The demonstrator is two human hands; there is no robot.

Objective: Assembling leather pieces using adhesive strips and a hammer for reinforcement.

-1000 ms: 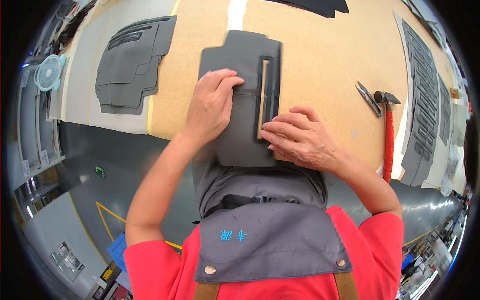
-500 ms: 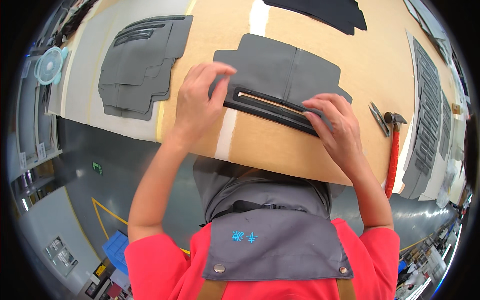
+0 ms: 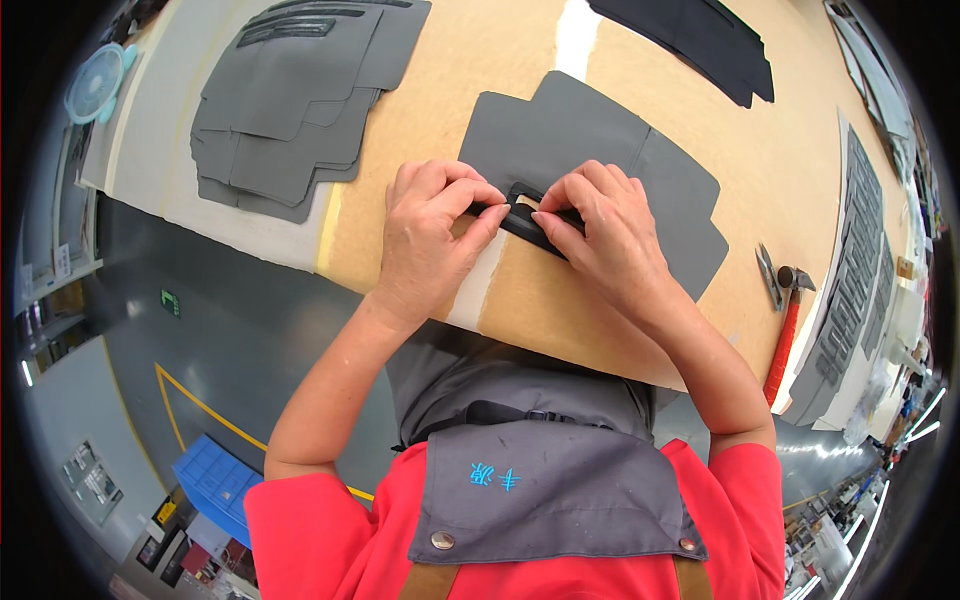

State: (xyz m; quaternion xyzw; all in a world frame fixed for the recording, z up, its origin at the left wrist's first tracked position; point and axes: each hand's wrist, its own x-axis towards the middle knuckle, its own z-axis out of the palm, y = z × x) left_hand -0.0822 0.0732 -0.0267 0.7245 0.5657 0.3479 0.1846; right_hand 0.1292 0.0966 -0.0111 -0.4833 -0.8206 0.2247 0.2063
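Note:
A flat grey leather-like panel (image 3: 590, 135) with stepped corners lies on the table before me. Along its near edge runs a black strip (image 3: 528, 228) around a narrow slot. My left hand (image 3: 432, 225) pinches the strip by the slot's left end, thumb against fingertips. Close beside it, my right hand (image 3: 605, 225) pinches the strip too, thumb and index finger at the slot. Both hands cover much of the strip, and its right part is hidden.
At the left lies a stack of grey panels (image 3: 290, 110) with black strips on top. A black panel (image 3: 690, 40) rests at the far side. To the right are metal snips (image 3: 769, 277), a red-handled hammer (image 3: 786, 340) and a row of grey pieces (image 3: 850, 260).
Both hands have come together at the slot's left end, the right one moving left along the strip. The fingers now touch the strip. The whole view has turned slightly.

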